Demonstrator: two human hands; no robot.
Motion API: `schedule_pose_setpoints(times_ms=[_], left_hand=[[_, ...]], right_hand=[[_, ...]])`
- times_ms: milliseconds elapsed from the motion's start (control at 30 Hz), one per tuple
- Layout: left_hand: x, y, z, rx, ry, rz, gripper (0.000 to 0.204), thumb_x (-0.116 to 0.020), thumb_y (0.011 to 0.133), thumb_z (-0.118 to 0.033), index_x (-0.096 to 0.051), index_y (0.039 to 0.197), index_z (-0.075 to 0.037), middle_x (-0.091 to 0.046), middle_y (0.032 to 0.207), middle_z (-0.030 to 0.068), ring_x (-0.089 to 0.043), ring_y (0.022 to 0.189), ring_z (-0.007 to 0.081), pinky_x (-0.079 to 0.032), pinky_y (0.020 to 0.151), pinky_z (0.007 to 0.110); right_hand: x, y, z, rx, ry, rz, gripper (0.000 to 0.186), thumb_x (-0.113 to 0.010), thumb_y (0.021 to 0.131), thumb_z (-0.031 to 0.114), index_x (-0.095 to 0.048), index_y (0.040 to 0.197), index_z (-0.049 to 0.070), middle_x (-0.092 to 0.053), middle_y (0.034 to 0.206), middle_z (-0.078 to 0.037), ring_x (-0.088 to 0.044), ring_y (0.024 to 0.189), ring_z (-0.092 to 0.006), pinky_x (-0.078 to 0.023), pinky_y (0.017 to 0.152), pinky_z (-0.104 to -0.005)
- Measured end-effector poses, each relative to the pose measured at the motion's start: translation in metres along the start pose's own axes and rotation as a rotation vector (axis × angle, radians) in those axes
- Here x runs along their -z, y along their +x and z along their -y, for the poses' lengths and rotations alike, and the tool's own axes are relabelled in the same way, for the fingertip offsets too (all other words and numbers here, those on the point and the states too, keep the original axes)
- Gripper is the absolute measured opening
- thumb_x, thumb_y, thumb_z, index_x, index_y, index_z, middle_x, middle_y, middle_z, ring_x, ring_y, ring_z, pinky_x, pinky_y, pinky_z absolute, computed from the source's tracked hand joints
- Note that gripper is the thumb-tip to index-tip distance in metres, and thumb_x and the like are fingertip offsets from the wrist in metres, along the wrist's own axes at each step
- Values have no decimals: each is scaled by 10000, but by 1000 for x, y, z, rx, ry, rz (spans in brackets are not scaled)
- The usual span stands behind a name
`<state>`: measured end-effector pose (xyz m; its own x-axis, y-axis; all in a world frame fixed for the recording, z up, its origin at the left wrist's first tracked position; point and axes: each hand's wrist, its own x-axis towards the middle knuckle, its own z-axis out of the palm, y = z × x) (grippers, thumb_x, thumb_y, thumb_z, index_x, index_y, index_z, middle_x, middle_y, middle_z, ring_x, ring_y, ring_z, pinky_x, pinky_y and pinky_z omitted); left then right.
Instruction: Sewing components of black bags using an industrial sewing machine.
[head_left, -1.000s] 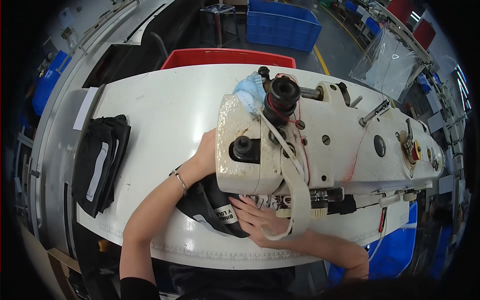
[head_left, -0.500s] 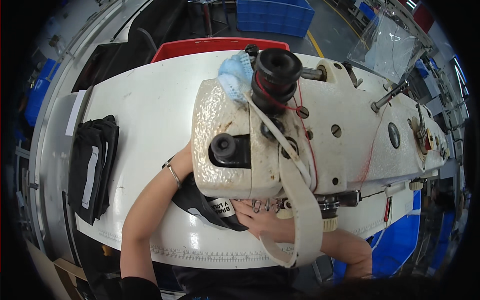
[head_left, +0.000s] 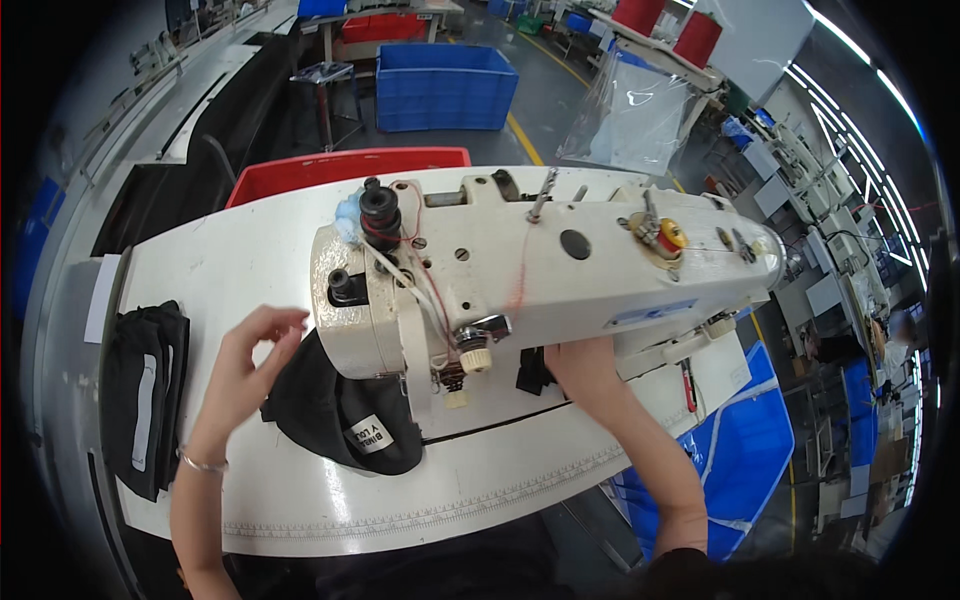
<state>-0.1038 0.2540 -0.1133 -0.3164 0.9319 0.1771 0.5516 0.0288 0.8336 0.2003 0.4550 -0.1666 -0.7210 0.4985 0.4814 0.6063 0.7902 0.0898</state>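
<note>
Head view. The soft-looking black fabric piece with a white rectangular label (head_left: 310, 400) lies on the white tabletop with a curved near edge (head_left: 200, 270), beside and partly behind the needle end of the cream-coloured metal sewing machine (head_left: 560, 270). The left hand (head_left: 240, 372) is near the piece's left side; its grip stands apart, thumb separated from curled fingers, with nothing visible between them. The right hand (head_left: 588, 372) reaches beneath the machine arm, next to a small black strip-like piece (head_left: 530, 373). Its fingertips are hidden; whether its grip is closed, or holds that piece, cannot be told. A stack of folded black fabric pieces (head_left: 122, 400) rests at the tabletop's left end.

Handling: the labelled piece is probably light, limp and unbreakable, and likely to crease or slide if pushed. Suitable hold: pinch the free left edge, or flatten the near edge beside the label, clear of the needle area.
</note>
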Motion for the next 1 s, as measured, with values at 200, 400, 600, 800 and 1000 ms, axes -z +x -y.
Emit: schedule_pose_setpoints(times_ms=[200,400,600,800,1000], left_hand=[[-48,-52,-49,-194,12,107,91,-596,845,-13,-665,903,4,-578,726,75,-535,668,165,-444,616,267],[-81,-80,-65,-311,-24,342,125,-646,804,-3,-676,925,-16,-600,759,85,-581,680,172,-465,645,271],[-150,-35,-93,-347,-34,411,271,-563,867,-21,-568,1137,2,-589,1044,188,-586,971,308,-467,831,339],[-235,50,-66,-189,21,112,437,-480,943,-148,-376,1332,21,-439,1342,208,-425,1246,296,-312,1041,368],[-287,109,-42,13,-118,-188,422,-409,974,-232,-501,1185,122,-526,1224,288,-471,1163,392,-331,1000,399]], right_hand=[[-30,14,-64,196,-55,-412,226,-556,858,172,-585,1021,17,-580,1058,-202,-527,1047,-328,-394,915,-452],[-63,51,-30,62,141,-328,258,-559,857,197,-580,1042,18,-571,1091,-201,-515,1074,-325,-389,931,-443],[-59,62,-61,-108,394,-269,290,-561,857,221,-575,1063,18,-562,1123,-200,-504,1100,-323,-384,947,-435],[-77,50,-43,-342,725,-239,323,-564,856,246,-571,1085,18,-554,1155,-199,-492,1127,-320,-379,962,-427],[-86,45,-58,-465,955,-241,334,-564,858,271,-570,1068,12,-554,1168,-203,-496,1121,-335,-360,983,-430]])
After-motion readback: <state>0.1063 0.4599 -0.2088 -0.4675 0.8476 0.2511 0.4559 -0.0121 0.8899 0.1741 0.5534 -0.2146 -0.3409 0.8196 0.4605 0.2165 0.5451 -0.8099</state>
